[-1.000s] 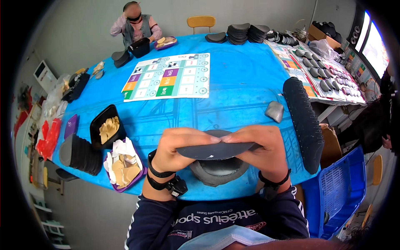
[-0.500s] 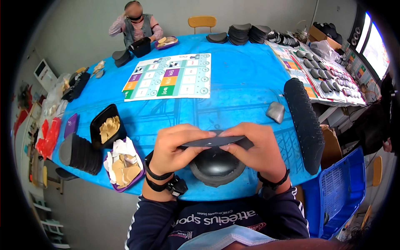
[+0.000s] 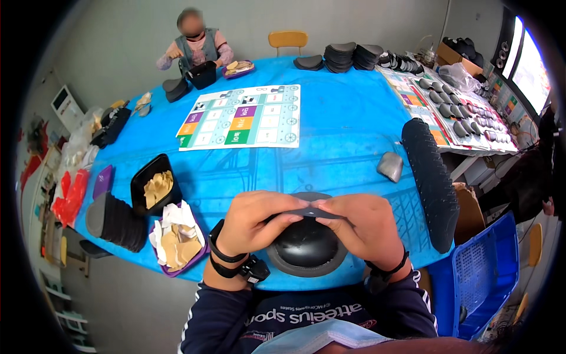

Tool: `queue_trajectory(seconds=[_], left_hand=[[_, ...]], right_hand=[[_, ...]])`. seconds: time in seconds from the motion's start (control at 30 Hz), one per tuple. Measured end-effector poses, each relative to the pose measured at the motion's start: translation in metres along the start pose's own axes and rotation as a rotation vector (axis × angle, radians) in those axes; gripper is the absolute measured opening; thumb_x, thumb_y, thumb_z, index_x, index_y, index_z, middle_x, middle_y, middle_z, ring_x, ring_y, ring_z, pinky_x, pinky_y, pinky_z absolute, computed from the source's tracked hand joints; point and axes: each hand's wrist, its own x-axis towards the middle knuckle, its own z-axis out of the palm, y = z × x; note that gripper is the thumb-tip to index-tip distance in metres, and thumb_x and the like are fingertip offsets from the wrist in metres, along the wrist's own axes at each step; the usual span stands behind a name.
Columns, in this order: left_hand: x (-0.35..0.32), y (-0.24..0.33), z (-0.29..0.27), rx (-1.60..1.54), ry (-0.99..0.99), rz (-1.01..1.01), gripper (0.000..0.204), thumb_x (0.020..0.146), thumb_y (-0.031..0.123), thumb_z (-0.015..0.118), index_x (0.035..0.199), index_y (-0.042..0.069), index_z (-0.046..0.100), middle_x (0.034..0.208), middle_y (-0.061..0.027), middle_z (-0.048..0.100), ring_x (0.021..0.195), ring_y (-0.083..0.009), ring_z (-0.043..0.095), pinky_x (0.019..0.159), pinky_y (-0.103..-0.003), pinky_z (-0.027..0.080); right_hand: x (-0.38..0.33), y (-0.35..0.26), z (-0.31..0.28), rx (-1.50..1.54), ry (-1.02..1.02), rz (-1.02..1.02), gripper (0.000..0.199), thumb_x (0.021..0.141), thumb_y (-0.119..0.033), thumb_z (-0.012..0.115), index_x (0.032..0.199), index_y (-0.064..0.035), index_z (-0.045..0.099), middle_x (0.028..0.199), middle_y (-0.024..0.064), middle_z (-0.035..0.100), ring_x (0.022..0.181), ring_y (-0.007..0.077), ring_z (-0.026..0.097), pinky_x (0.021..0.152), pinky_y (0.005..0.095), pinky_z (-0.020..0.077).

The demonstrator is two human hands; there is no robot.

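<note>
My left hand (image 3: 259,219) and my right hand (image 3: 364,223) pinch a thin, dark grey sheet piece (image 3: 309,212) between thumbs and fingers. The piece is seen nearly edge-on, and the fingers cover its ends. Just below it, a shiny black dome with a flat grey rim (image 3: 303,245) rests on the blue-covered table (image 3: 336,118) close to my body. Part of the dome is hidden by the hands. To the left of my left hand, a purple tray (image 3: 171,272) holds torn white and tan scraps. Beyond it is a black bin (image 3: 139,194) with tan pieces.
A stack of dark pieces (image 3: 115,219) stands at the left edge. On the right lie a small grey block (image 3: 390,166) and a long black ridged roll (image 3: 433,183), with a blue crate (image 3: 480,271) beside the table. A person (image 3: 197,47) sits across, beyond a printed sheet (image 3: 268,112).
Both hands have come lower and closer together with the dark piece, which now looks more bent at its middle. The person across has lowered a raised hand from the head.
</note>
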Motion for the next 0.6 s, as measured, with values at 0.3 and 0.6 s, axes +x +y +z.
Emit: queue_trajectory(seconds=[0.3, 0.6], left_hand=[[0.000, 0.006, -0.003, 0.038, 0.053, -0.052, 0.019, 0.069, 0.002, 0.069, 0.088, 0.000, 0.066, 0.083, -0.0124, 0.066, 0.075, -0.0235, 0.064, 0.066, -0.029, 0.049], [0.002, 0.021, 0.025, -0.576, 0.289, -0.151, 0.103, 0.076, 0.048, 0.062, 0.140, 0.002, -0.004, 0.147, -0.0165, 0.002, 0.131, -0.0273, 0.021, 0.105, -0.039, 0.021]], right_hand=[[-0.003, 0.000, 0.005, -0.137, 0.039, -0.144, 0.036, 0.073, -0.003, 0.067, 0.108, -0.0027, 0.058, 0.088, 0.0111, 0.065, 0.068, 0.0247, 0.063, 0.058, 0.0287, 0.0507], [0.003, 0.005, 0.018, -0.301, 0.520, 0.043, 0.035, 0.081, -0.002, 0.057, 0.116, -0.0005, 0.051, 0.098, 0.0170, 0.063, 0.070, 0.0234, 0.064, 0.060, 0.0276, 0.0492]])
